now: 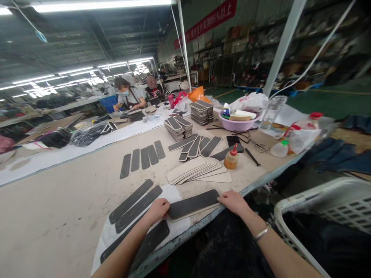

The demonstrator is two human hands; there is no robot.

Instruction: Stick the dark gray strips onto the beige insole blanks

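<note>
A long dark strip with rounded ends and a pale edge [194, 205] lies between my hands at the table's near edge. My left hand [159, 210] pinches its left end, and my right hand [233, 201], with a bracelet at the wrist, grips the right end. Under and beside my left hand, several dark strips [139, 208] rest on a white sheet [176, 192], partly covered by my forearm. Just beyond the held strip, pale strips [188, 170] are fanned out. A glue bottle with a red tip [231, 158] stands beside them.
Smaller dark strips [149, 155] lie in a row, with stacked ones [176, 128] farther back. A purple basin [239, 122], scissors [259, 146] and a clear plastic cup [272, 112] are on the right. A white plastic basket [301, 199] stands beside the table. A co-worker [130, 96] sits across.
</note>
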